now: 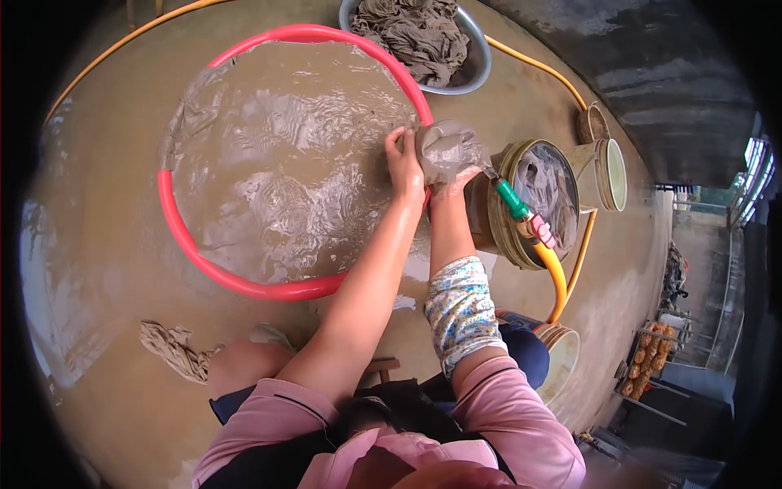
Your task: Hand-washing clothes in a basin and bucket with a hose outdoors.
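Both hands are at the right side of a round tub with a red rim (305,290) and murky brown water inside. My left hand (405,160) grips the left side of a wet, mud-coloured cloth (449,147), its thumb and a finger bent near each other. My right hand (458,181) is under the same bunched cloth, partly hidden by it, and holds it from below. Just right of that hand is the nozzle end of a yellow hose with a green fitting (512,198) and a red-and-white valve (541,230). Water seems to run from it onto the cloth and hand.
A metal basin (479,67) with muddy cloths (421,36) stands beyond the tub. At right, a bucket (510,244) contains wet cloth (544,189); another pale bucket (613,174) is behind it. The yellow hose (557,287) crosses the wet floor. A crumpled cloth (174,351) lies at lower left.
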`<state>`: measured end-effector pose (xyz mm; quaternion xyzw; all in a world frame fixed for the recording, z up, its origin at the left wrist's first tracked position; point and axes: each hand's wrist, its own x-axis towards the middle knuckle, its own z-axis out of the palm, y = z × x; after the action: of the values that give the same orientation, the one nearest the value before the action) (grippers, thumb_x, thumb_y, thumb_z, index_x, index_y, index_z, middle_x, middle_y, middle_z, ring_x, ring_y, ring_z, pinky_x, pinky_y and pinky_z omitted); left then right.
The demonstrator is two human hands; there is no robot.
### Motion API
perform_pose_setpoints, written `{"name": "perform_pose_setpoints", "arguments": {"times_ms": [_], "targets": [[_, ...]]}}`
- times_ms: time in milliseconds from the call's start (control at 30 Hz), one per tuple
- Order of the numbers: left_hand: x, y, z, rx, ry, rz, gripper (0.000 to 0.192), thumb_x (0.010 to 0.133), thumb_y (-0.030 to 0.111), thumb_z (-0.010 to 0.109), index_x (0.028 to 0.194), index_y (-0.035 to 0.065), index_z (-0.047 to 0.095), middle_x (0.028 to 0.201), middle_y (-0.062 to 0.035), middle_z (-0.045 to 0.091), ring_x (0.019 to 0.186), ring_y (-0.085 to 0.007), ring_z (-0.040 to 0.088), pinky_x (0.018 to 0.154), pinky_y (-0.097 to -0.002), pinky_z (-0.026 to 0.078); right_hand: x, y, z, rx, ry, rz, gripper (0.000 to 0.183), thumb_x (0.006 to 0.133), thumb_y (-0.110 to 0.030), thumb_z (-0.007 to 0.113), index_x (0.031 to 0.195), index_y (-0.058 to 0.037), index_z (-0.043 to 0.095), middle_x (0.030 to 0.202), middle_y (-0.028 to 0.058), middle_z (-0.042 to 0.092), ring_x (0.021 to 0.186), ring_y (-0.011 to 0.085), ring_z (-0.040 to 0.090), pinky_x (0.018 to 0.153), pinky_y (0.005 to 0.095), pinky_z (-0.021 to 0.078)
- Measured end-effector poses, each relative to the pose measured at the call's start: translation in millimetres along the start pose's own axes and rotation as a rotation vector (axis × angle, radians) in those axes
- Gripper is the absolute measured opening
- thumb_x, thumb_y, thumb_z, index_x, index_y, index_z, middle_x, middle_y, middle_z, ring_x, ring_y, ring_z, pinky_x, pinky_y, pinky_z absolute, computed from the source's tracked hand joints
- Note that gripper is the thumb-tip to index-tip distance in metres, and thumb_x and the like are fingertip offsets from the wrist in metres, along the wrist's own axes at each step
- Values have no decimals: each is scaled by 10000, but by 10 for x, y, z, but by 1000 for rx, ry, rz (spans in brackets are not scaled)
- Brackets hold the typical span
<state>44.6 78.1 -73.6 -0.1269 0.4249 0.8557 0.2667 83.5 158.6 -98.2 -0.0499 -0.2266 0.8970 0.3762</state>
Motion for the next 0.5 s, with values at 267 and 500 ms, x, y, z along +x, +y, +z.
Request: {"name": "perform_pose_setpoints", "arguments": {"times_ms": [267, 500], "targets": [[-228, 243, 126, -43, 27, -125, 806, 735, 383, 690, 1327, 33, 270, 1232, -121, 423, 1097, -223, 439, 912, -319, 368, -92, 37, 247, -404, 249, -6, 435, 887, -419, 372, 1137, -86, 496, 1105, 80, 548, 996, 256, 530, 902, 397, 422], [75, 313, 46, 191, -191, 154, 286, 683, 82, 652, 959, 10, 626, 875, -77, 639, 783, -165, 602, 706, -275, 478, -73, 98, 280, -182, 299, 167, 370, 909, -330, 370, 1164, -91, 493, 1107, 110, 552, 1044, 245, 509, 930, 374, 398]]}}
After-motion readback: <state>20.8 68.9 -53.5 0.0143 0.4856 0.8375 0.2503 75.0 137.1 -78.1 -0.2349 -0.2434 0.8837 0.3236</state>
